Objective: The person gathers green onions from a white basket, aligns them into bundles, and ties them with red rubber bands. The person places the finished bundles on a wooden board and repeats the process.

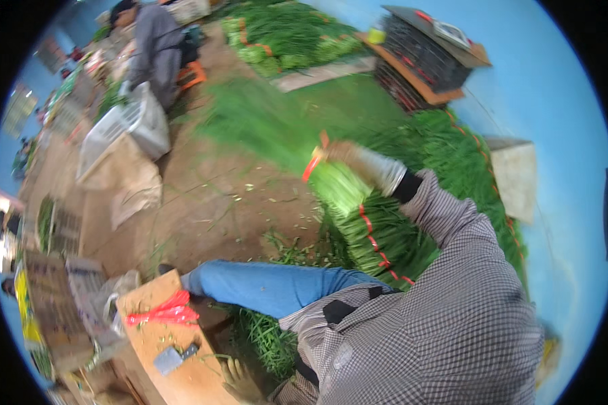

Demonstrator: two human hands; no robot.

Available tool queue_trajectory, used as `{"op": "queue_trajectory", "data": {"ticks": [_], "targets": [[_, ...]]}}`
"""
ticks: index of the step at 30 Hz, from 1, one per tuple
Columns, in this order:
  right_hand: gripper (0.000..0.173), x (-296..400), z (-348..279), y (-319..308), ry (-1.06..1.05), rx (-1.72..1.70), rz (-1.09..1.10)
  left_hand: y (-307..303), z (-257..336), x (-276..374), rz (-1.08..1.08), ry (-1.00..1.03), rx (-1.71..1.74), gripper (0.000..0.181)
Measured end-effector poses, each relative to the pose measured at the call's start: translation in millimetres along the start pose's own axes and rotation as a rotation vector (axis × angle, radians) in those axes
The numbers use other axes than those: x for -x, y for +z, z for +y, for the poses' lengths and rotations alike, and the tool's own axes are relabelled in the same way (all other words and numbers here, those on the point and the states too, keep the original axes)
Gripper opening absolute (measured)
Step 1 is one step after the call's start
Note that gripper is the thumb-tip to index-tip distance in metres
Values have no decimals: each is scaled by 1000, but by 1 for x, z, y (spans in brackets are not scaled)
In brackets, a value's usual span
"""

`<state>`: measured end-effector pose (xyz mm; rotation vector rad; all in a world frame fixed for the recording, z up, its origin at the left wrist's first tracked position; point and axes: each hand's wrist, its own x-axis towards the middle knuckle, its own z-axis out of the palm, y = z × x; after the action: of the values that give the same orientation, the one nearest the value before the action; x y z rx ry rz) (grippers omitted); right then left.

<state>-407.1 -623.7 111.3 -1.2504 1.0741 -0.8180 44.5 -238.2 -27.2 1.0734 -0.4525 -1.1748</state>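
Observation:
My right hand (pixel 347 154), blurred by motion, is shut on a bundle of leafy greens (pixel 263 126) that look like Chinese chives, with a red tie (pixel 311 168) around it. It is held over stacked bundles (pixel 385 238) bound with red ties. My left hand (pixel 240 379) lies at the edge of a wooden board (pixel 152 291), fingers apart, beside a loose green stalk. On that board are a cleaver (pixel 168 360) with a dark handle and a bunch of red plastic strips (pixel 167 310). Green scraps are scattered around them.
A person (pixel 157 45) bends over a white plastic crate (pixel 147 121) at upper left. More tied greens (pixel 294 40) lie at the back. Stacked black crates (pixel 425 55) stand against the blue wall (pixel 562 152). Loose cut leaves (pixel 268 339) lie beside my leg (pixel 278 286).

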Motion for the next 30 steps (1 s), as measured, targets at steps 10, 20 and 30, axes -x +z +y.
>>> {"op": "queue_trajectory", "data": {"ticks": [10,20,30], "targets": [[51,129,139,-190,-202,-421,1117,27,2,-22,426,-282,-128,70],[65,220,357,23,1154,-531,860,-6,-3,-24,392,-409,-175,71],[88,197,286,-103,49,1525,-242,-32,-11,-16,450,-447,-187,73]]}}
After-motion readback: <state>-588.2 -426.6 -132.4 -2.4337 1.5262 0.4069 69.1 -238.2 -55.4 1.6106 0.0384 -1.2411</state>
